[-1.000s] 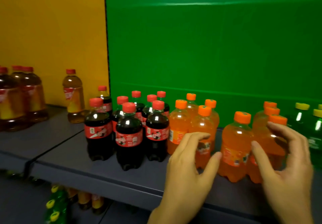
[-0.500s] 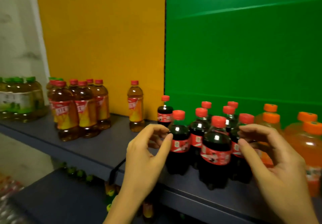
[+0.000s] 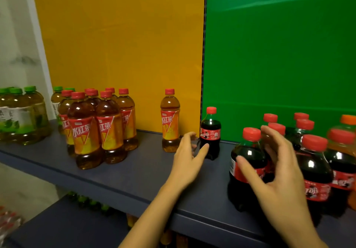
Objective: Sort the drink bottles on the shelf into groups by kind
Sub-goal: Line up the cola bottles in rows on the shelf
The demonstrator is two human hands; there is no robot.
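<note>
Watching the head cam feed. My left hand [image 3: 189,151] is out over the shelf [image 3: 134,170], fingers loosely curved and apart, holding nothing. The thumb tip sits right at the base of the lone cola bottle [image 3: 210,134], though I can't tell if it's actually touching. That bottle stands upright at the back, just where the yellow panel [image 3: 115,54] meets the green panel [image 3: 279,54].

My right hand [image 3: 275,170] is spread wide around the front cola bottle [image 3: 248,163], thumb across the label and fingers up by the neck. It's blurry, so no clue if there's contact, but it's not clamped.

Behind it is the cola cluster [image 3: 312,161], red caps packed together, with an orange-cap bottle [image 3: 348,120] at the far right edge.

Just left of the lone cola is a single red tea bottle [image 3: 170,120], standing apart from the red tea group [image 3: 96,128]. The green-cap tea bottles [image 3: 23,116] are at the far left.
</note>
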